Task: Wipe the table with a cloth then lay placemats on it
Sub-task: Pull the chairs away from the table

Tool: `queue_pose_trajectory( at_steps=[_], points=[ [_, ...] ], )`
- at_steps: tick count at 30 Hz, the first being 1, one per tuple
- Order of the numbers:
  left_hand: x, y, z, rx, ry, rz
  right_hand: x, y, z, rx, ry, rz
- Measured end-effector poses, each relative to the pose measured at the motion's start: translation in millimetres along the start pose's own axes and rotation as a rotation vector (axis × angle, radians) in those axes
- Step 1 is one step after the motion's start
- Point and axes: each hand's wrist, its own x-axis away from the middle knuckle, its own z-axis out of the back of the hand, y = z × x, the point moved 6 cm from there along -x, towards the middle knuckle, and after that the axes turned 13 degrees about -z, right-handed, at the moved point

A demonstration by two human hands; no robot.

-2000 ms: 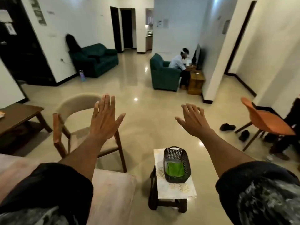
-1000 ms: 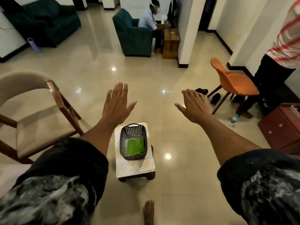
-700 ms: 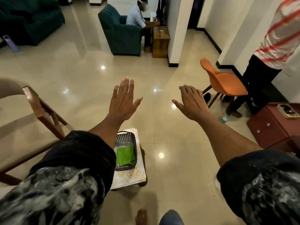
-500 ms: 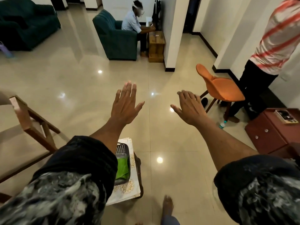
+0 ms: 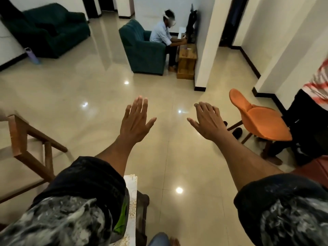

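My left hand (image 5: pixel 135 121) and my right hand (image 5: pixel 208 122) are stretched out in front of me over the floor, backs up, fingers straight and spread, holding nothing. Under my left sleeve a small stool with a patterned white mat (image 5: pixel 132 206) on top peeks out. Only a sliver of the green cloth (image 5: pixel 121 221) in its dark basket shows beside the sleeve; the rest of the basket is hidden.
A wooden chair (image 5: pixel 32 148) stands at the left and an orange chair (image 5: pixel 257 119) at the right, with a standing person (image 5: pixel 310 125) beyond it. A person sits in a green armchair (image 5: pixel 142 50) at a wooden table far ahead. Glossy tiled floor lies between.
The view has swung right and forward. The stool with the basket has slid down and left under my left sleeve. Both hands stay raised and spread, holding nothing.
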Motion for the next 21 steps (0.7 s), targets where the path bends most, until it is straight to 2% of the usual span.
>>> queue_pose_trajectory(
  at_steps=[10,21],
  points=[
    [-81.5,-98.9,-32.6,-0.023,0.013,0.181,-152.2,-64.7,-44.4,-0.041,-0.031,0.172],
    [-142.6,-210.6,-38.5,-0.085,-0.001,0.368,-296.7,-161.0,-50.2,-0.067,-0.016,0.342]
  ],
)
